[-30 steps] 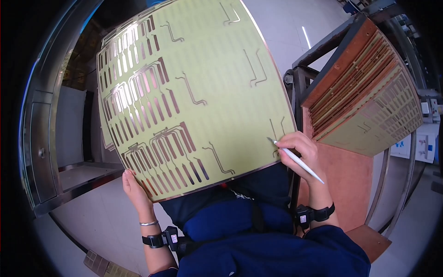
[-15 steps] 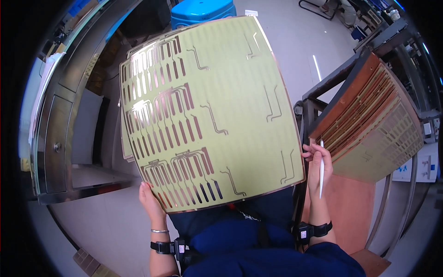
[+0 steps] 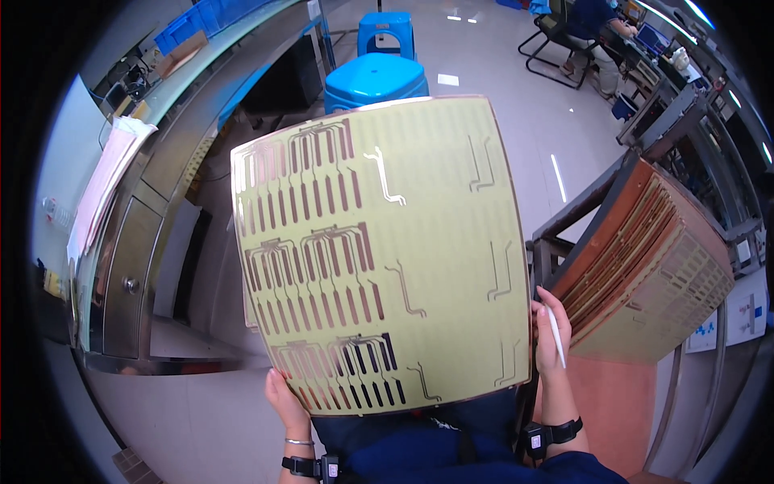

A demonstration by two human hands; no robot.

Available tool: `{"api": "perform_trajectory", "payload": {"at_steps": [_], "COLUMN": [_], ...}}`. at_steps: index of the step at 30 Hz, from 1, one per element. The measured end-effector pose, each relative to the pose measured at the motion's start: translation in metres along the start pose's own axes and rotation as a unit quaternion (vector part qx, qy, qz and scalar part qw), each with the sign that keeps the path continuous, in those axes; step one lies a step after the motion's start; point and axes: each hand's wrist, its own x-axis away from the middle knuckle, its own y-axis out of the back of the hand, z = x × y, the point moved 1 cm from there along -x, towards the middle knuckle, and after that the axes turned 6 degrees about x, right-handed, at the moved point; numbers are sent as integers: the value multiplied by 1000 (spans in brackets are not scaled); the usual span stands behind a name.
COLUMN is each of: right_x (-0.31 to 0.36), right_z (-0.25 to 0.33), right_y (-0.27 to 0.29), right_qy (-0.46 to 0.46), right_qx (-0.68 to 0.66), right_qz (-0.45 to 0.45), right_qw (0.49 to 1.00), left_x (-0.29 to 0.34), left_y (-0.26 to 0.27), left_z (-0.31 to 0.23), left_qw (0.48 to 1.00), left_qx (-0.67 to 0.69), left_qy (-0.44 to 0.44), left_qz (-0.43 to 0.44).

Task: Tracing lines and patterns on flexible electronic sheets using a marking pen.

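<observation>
A large pale-green circuit board panel [image 3: 451, 266] with copper traces is held up, tilted, in front of my body. My left hand [image 3: 288, 401] grips its lower left corner, thumb on the face and the other fingers hidden behind. At the lower right edge, my right hand [image 3: 548, 348] is closed beside the panel and supports it. A slim white pen-like tool [image 3: 558, 342] lies across that same hand, its tapered end pointing down. Behind the panel's left side a sliver of another edge shows; what it belongs to is mostly hidden.
To the right, a rack [image 3: 556, 234] carries a leaning stack of similar copper-edged panels [image 3: 645, 298]. A metal bench with drawers [image 3: 133, 250] stands on the left. Blue stools [image 3: 375, 77] are beyond the panel. A seated person [image 3: 592, 28] is at a far-right desk.
The whole view has shifted, showing more of the far room, and the stools sit lower in it. The panel appears lower and slightly further right, still held by both hands.
</observation>
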Motion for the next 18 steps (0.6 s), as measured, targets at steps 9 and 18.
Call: {"api": "perform_trajectory", "payload": {"at_steps": [9, 18], "right_x": [-17, 4], "right_z": [20, 48], "right_y": [0, 15], "right_qy": [-62, -8], "right_qx": [-123, -114], "right_qz": [145, 151], "right_qw": [980, 982], "left_x": [-7, -5], "left_y": [2, -1], "left_z": [0, -5], "left_qw": [1000, 999], "left_qx": [4, 19], "left_qy": [-9, -26], "left_qz": [21, 37]}}
